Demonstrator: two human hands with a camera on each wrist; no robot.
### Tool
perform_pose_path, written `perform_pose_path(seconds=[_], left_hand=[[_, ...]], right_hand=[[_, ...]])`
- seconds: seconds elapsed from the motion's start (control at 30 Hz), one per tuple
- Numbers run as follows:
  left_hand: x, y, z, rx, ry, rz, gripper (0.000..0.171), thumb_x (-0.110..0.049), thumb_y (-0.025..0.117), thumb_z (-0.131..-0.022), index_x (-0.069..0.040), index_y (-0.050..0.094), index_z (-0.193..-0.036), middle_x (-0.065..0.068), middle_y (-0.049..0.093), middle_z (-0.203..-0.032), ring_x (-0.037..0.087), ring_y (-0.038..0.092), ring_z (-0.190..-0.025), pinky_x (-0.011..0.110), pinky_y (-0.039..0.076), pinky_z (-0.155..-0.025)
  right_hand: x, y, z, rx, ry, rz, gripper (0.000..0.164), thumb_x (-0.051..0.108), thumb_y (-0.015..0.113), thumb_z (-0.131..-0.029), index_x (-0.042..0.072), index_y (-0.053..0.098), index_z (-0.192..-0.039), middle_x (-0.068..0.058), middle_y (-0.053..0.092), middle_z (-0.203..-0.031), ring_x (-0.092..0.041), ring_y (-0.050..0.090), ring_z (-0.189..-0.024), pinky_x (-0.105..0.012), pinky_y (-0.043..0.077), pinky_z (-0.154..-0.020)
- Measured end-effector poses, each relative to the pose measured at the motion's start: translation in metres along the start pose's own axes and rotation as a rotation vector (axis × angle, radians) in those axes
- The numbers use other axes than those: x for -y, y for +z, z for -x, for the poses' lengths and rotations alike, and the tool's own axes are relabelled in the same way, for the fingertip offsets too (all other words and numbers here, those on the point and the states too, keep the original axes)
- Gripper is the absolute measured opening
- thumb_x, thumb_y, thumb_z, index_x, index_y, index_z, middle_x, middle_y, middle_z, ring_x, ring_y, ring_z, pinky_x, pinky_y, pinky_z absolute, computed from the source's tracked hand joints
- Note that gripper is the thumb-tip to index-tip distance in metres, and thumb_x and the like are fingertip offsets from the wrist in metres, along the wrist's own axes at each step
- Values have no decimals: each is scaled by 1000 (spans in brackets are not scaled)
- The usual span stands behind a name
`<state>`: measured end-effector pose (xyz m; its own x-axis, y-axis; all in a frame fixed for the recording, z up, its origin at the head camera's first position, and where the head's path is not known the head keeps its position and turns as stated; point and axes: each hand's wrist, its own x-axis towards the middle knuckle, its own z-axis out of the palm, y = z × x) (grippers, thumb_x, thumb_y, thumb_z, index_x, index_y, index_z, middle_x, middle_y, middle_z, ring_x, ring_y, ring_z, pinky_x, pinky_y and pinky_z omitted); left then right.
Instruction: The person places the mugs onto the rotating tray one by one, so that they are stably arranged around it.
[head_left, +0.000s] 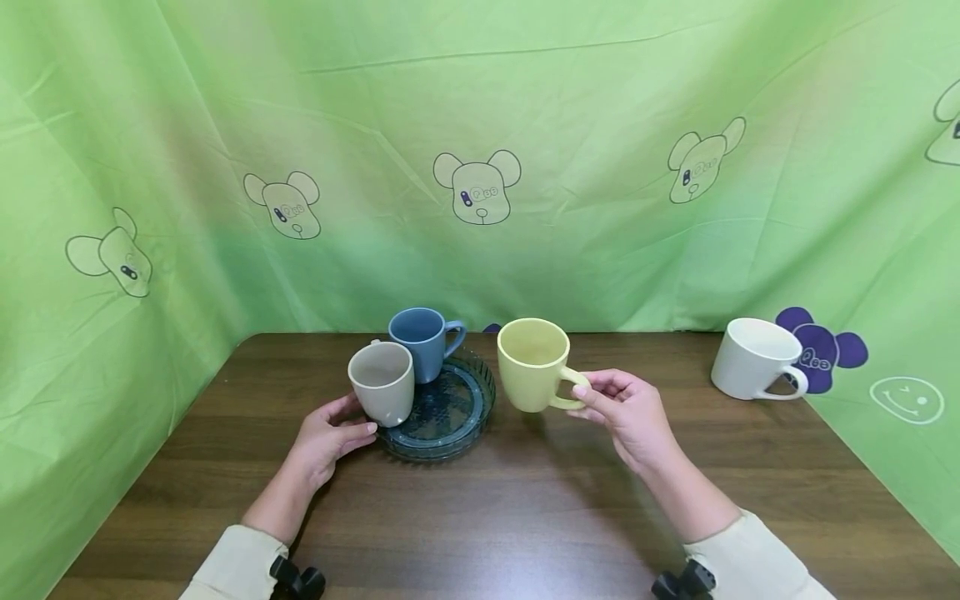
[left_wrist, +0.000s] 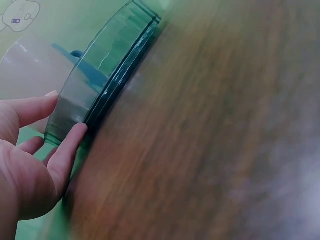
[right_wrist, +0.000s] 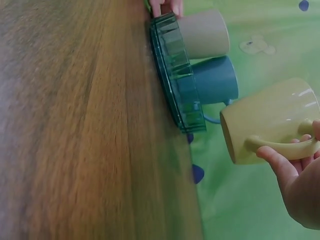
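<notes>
A dark glass dish (head_left: 442, 446) with a fluted wall lies on the table, bearing a grey-beige mug (head_left: 381, 385) at its left and a blue mug (head_left: 420, 342) behind. My left hand (head_left: 326, 442) grips the dish at its left edge, thumb by the rim and fingers along the outer wall (left_wrist: 67, 117), close beside the grey-beige mug. In my right hand (head_left: 626, 417) a pale yellow mug (head_left: 528, 367) is pinched by its handle, upright. The right wrist view shows this mug (right_wrist: 272, 120) raised above the table, to the right of the dish.
A white mug (head_left: 753, 362) stands at the table's back right, its handle towards the right. Green cloth (head_left: 480, 267) with printed bear heads hangs behind the wooden table (head_left: 480, 517) and along both sides.
</notes>
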<state>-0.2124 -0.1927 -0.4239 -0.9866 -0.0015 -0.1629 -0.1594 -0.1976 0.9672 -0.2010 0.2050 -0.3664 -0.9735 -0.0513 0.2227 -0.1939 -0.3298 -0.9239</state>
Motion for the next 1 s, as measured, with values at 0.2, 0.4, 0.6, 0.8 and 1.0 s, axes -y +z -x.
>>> perform_pose_path(seconds=[0.2,0.4,0.6,0.8,1.0], left_hand=[[1,1,1,-36,-2,33,65,20,61,-84,12,36,-143,25,40,-138,15,60,-95,36,57,-84],[1,0,1,-34,-1,41,64,20,60,-84,12,36,-143,22,43,-133,16,59,-95,36,57,-83],[0,0,1,-35,-11,57,65,21,60,-83,12,35,-142,21,44,-129,15,60,-92,36,58,-82],[-1,1,2,-35,-18,64,66,22,60,-83,12,33,-143,24,39,-135,14,61,-91,36,58,-81],[0,0,1,-33,-16,58,65,22,58,-84,12,33,-143,24,38,-137,15,60,-92,35,58,-81]], right_hand=[[-2,7,-2,4,3,3,24,-15,63,-86,7,73,-88,-6,67,-85,-16,67,-77,-38,60,-72],[-2,14,-4,6,9,11,24,-15,64,-85,8,73,-88,-6,67,-85,-16,67,-77,-37,60,-72],[-2,24,-6,-6,7,4,24,-17,62,-85,5,72,-88,-8,67,-86,-17,68,-79,-37,60,-71],[-5,34,-7,-28,29,-5,23,-16,63,-84,5,71,-87,-7,67,-83,-16,68,-76,-37,60,-71],[-9,41,-10,-46,42,-11,22,-17,64,-84,5,71,-86,-7,66,-81,-16,68,-75,-40,60,-71]])
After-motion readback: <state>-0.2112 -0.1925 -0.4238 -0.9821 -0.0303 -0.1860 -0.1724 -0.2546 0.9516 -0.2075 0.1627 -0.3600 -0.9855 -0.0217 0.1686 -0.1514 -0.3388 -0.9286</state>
